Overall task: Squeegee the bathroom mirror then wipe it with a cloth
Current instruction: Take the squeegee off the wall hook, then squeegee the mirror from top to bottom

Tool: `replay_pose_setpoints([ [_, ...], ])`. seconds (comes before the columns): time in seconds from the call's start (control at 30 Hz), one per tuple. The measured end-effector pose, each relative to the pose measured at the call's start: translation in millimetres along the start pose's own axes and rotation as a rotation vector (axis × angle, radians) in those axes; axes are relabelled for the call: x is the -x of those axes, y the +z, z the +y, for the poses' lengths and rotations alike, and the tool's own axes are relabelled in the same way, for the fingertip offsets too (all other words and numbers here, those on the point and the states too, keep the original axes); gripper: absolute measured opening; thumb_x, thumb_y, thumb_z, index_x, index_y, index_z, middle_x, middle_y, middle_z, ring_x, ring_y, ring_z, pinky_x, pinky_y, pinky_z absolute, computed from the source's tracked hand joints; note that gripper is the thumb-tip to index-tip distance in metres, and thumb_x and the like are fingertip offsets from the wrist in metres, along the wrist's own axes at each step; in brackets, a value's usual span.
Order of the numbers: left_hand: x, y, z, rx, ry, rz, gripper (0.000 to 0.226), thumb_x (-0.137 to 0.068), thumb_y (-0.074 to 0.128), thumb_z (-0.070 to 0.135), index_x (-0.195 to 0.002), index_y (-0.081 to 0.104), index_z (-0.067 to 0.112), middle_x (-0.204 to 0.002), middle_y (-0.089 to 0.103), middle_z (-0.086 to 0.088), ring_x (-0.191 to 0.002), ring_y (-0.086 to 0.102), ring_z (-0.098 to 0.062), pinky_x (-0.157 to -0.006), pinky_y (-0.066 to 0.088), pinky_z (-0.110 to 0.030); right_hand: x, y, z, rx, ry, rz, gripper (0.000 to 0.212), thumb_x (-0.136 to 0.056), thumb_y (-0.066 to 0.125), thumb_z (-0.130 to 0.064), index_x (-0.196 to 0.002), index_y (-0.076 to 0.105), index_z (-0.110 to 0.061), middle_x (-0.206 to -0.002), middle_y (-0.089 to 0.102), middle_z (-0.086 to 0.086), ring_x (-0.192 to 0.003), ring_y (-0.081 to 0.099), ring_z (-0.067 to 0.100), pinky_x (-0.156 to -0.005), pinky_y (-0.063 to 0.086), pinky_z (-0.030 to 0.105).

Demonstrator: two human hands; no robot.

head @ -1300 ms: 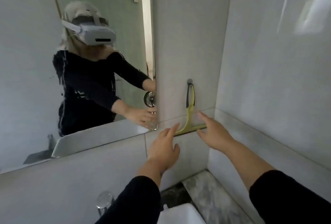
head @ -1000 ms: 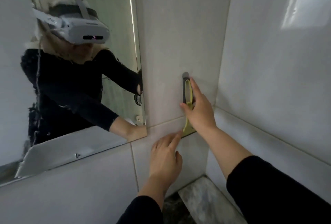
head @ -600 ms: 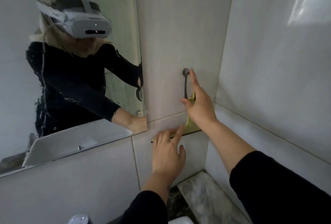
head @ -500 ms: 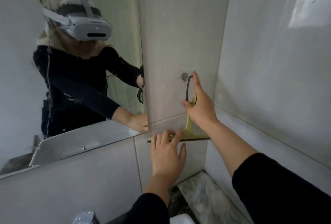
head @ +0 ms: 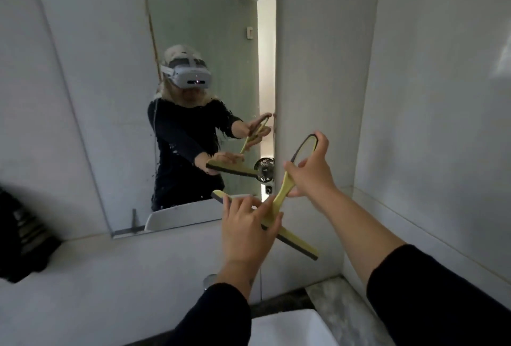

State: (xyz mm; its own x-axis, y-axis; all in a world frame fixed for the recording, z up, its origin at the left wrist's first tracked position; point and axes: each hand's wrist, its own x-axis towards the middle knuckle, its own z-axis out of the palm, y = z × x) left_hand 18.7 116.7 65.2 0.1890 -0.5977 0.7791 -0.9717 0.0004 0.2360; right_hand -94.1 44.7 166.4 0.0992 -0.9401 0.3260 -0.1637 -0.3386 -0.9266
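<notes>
Tiled bathroom wall, mirror (head: 177, 96) far left, unwiped. Squeegee (head: 279, 202) held in air near mirror's right edge: right hand (head: 311, 177) grasps handle, left hand (head: 249, 226) steadies blade. Squeegeeing not begun; cloth not visible.

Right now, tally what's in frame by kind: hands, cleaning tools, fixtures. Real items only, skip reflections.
Hands: 2 (left hand, right hand)
Cleaning tools: 1 (yellow squeegee)
Fixtures: 2 (mirror, sink)
Total: 5
</notes>
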Motion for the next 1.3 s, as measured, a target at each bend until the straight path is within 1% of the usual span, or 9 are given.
replay_pose_setpoints([
  [0.2,-33,-93,-34,-0.076,0.118,0.061,0.032,-0.079,0.065,0.041,-0.107,0.072,0.027,-0.077,0.057,0.004,-0.079,0.053,-0.017,-0.102,0.039,-0.055,25,-1,-60,0.990,-0.753,-0.024,0.079,-0.090,0.049,-0.054,-0.152,0.005,-0.034,-0.160,0.006,0.003,-0.148,-0.003,0.025,-0.113,-0.003,0.063],
  [0.33,-53,-145,-52,-0.147,0.241,0.037,0.032,-0.080,0.060,0.042,-0.106,0.072,0.026,-0.075,0.055,0.005,-0.077,0.052,-0.015,-0.103,0.040,-0.054,31,3,-82,1.130,-1.247,-0.161,0.048,-0.087,0.050,-0.046,-0.132,0.054,-0.029,-0.121,0.063,-0.005,-0.126,0.051,0.020,-0.111,0.015,0.067],
  [0.4,-63,-167,-57,-0.174,0.288,0.029,0.033,-0.080,0.060,0.043,-0.105,0.072,0.026,-0.076,0.056,0.004,-0.078,0.052,-0.015,-0.096,0.046,-0.050,28,8,-91,1.051,-1.338,-0.171,0.035,-0.085,0.065,-0.031,-0.120,0.063,-0.029,-0.096,0.066,-0.006,-0.096,0.063,0.019,-0.103,0.037,0.060],
  [0.5,-75,-190,-67,-0.209,0.335,0.040,0.034,-0.079,0.058,0.043,-0.105,0.073,0.026,-0.080,0.058,0.003,-0.082,0.056,-0.017,-0.104,0.042,-0.048,26,19,-110,1.011,-1.422,-0.221,0.043,-0.079,0.078,-0.019,-0.117,0.065,-0.032,-0.081,0.060,-0.003,-0.072,0.052,0.017,-0.066,0.049,0.030],
  [0.6,-88,-209,-81,-0.240,0.337,0.087,0.039,-0.082,0.059,0.045,-0.114,0.069,0.024,-0.097,0.061,0.003,-0.111,0.056,-0.019,-0.111,0.033,-0.048,19,33,-128,1.015,-1.456,-0.164,0.064,-0.070,0.083,-0.009,-0.122,0.060,-0.037,-0.083,0.057,0.000,-0.070,0.049,0.016,-0.050,0.044,0.026],
  [0.8,-121,-251,-101,-0.228,0.157,0.346,0.049,-0.091,0.046,0.044,-0.137,0.045,0.027,-0.134,0.052,0.006,-0.134,0.037,-0.014,-0.113,0.029,-0.042,-9,52,-177,0.993,-1.560,0.129,0.078,-0.059,0.073,0.011,-0.120,0.064,-0.038,-0.085,0.058,0.005,-0.079,0.044,0.021,-0.059,0.046,0.035],
  [0.9,-136,-261,-114,-0.146,0.027,0.416,0.040,-0.095,0.041,0.034,-0.134,0.044,0.025,-0.132,0.052,0.005,-0.123,0.039,-0.009,-0.104,0.031,-0.024,-20,57,-218,0.936,-1.507,0.212,0.060,-0.073,0.038,-0.007,-0.119,0.066,-0.034,-0.084,0.061,0.011,-0.075,0.051,0.030,-0.058,0.044,0.042],
  [1.0,-151,-257,-134,-0.070,-0.079,0.400,0.041,-0.097,0.041,0.030,-0.137,0.039,0.025,-0.138,0.044,0.005,-0.126,0.034,-0.008,-0.102,0.026,-0.020,-21,66,-270,1.013,-1.311,0.207,0.078,-0.075,-0.001,-0.028,-0.137,0.044,-0.047,-0.107,0.053,0.011,-0.098,0.049,0.033,-0.081,0.034,0.043],
  [1.3,-194,-238,-193,-0.339,-0.123,0.218,0.072,-0.091,0.044,0.054,-0.148,0.005,0.031,-0.159,-0.010,0.002,-0.146,-0.009,-0.018,-0.118,0.005,-0.044,-66,148,-352,1.008,-1.234,0.272,0.046,-0.101,0.020,-0.038,-0.140,0.015,-0.062,-0.094,0.035,0.003,-0.088,0.031,0.020,-0.076,0.023,0.038],
])
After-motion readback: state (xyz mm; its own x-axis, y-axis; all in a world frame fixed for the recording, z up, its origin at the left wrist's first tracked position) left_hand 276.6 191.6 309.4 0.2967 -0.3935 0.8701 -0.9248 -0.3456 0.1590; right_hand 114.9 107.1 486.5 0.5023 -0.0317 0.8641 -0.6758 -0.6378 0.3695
